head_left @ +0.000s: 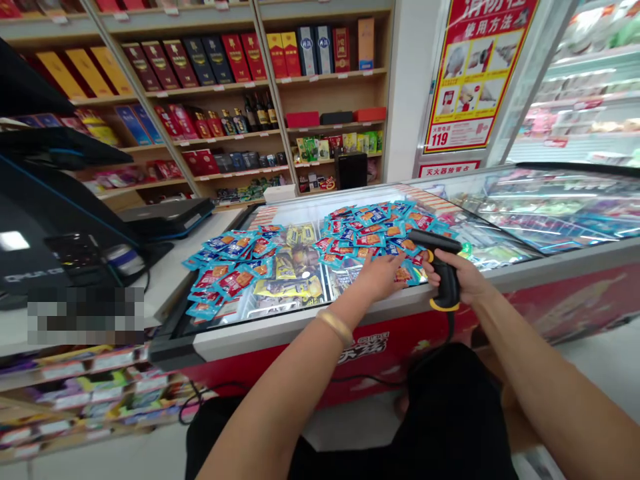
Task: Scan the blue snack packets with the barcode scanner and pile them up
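My right hand [466, 273] is wrapped round the grip of a black barcode scanner [448, 280] with yellow trim, its head pointing left over the freezer's front edge. My left hand [383, 275] reaches onto the near side of the right pile of small snack packets [370, 230], fingers apart and stretched forward. Whether its fingertips touch a packet cannot be made out. The packets are blue with red or dark blue labels. A second pile of the same packets [235, 263] lies at the left end of the glass lid. A gold-coloured bangle [335, 328] circles my left wrist.
Both piles rest on a chest freezer [300, 325] with ice-cream packs [290, 288] under its glass. A checkout machine [65, 227] stands on the left counter. Shelves of boxes [210, 60] line the back. The scanner's cable [370, 381] hangs near my knees.
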Demonstrator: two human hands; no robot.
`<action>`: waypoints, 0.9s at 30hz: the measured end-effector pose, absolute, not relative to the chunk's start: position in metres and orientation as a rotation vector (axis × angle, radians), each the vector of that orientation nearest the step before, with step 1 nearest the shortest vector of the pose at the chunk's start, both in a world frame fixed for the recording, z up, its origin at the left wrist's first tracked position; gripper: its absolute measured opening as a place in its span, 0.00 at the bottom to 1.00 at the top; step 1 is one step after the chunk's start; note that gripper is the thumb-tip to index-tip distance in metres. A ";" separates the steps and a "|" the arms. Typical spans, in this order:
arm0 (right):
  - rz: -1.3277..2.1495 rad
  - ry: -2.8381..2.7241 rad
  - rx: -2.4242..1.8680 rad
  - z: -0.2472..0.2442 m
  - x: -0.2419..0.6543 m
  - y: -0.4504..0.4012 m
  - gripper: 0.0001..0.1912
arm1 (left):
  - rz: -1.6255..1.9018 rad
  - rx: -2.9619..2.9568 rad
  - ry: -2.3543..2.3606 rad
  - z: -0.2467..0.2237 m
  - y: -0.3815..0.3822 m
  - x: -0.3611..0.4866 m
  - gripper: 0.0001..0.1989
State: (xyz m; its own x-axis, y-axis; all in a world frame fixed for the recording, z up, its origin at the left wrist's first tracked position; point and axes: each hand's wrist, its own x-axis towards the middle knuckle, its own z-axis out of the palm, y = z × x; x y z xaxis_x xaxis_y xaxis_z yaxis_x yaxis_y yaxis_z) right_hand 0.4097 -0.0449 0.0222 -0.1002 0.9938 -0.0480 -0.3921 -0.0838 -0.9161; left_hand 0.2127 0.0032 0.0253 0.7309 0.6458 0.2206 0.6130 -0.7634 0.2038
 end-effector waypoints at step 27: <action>1.781 -0.939 -0.668 0.023 0.275 -0.022 0.15 | 1.492 0.931 1.004 0.015 0.017 0.057 0.25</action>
